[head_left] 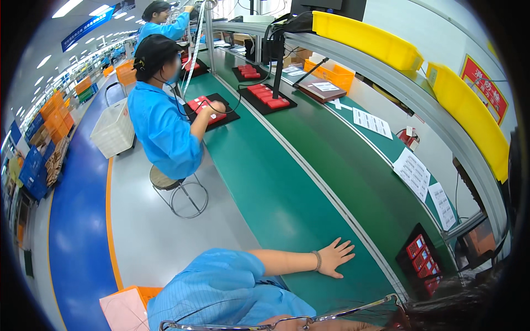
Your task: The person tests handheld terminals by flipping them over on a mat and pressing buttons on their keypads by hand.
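Note:
My left hand [334, 258] lies flat, palm down, on the light green work surface [265, 187], fingers spread and pointing right. It holds nothing. A beaded bracelet [317, 261] circles its wrist, and a blue sleeve covers the upper arm. To the right of it, across a metal rail [326, 190], a black mat [406, 251] carries several small red flat packs [422, 259] with printing on them. My right hand does not show. The rims of a pair of glasses [353, 311] cross the lower edge.
Ahead on the left, a co-worker in blue [163, 124] sits reaching over red packs on a mat; another person [165, 22] is beyond. Printed sheets [411, 174] line the right side below yellow bins [367, 38]. A stool [179, 187], white cart [113, 127] and orange crate [144, 293] stand at left.

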